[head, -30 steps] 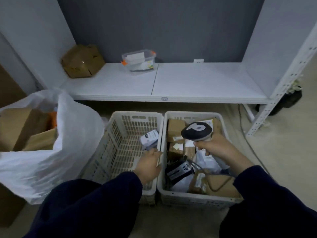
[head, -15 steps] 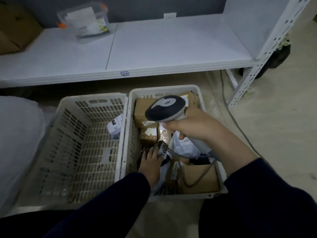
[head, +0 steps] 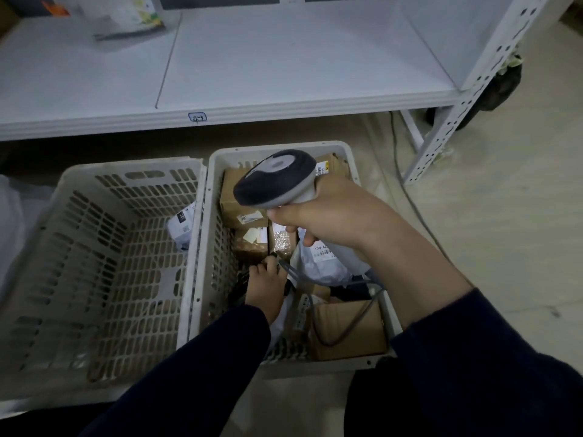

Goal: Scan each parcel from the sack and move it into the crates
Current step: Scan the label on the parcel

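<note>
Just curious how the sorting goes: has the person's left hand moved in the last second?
Yes. The left hand has crossed rightward from the rim of the left crate, down into the right crate among the parcels.

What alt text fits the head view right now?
A person's right hand grips a grey barcode scanner above the right crate, which holds cardboard and poly-bag parcels; the left hand reaches down among them. The left crate beside it holds one small white parcel, and a white shelf runs behind both.
</note>
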